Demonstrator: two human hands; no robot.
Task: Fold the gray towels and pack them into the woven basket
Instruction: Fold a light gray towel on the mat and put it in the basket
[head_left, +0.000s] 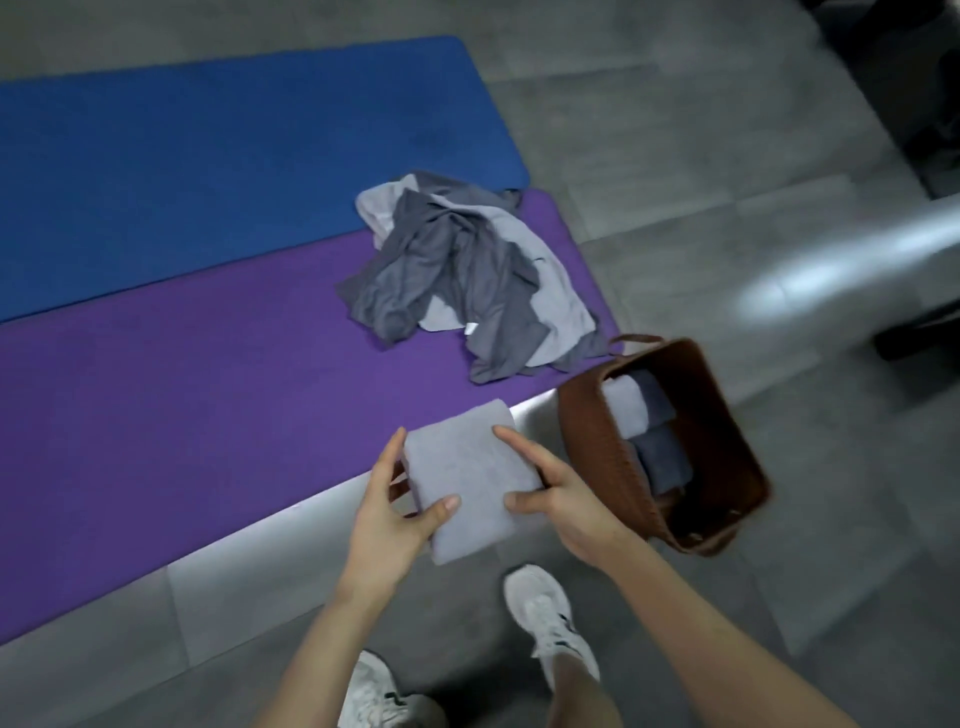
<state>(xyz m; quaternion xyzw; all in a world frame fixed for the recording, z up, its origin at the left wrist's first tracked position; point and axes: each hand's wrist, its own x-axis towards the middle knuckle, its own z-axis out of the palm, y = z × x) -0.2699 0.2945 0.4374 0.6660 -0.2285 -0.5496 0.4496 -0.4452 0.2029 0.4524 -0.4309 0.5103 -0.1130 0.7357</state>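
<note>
Item: folded light-gray towel (470, 480), a compact rectangle, held above the near edge of the purple mat (182, 395), just left of the woven basket (587, 457). The left hand (387, 512) grips its left edge, thumb laid on top and fingers underneath; the right hand (558, 499) pinches the right edge, forefinger stretched along the top and thumb pressing the near side. A grip on both sides probably keeps the folds from springing open while the towel is carried across. Basket: brown, rectangular, one handle showing at the far rim, standing on the gray floor (779, 597) beside the mat's corner, presumably set close so each transfer is short. Contents: folded towels (647, 436), light and dark gray, packed on edge against the left wall, most likely to save room; the right portion looks unfilled. Remaining stock: a crumpled heap of unfolded towels (467, 275) on the purple mat's far end, so the task appears partway done. Also present: blue mat (208, 156) beyond, white sneakers (550, 618) below.
</note>
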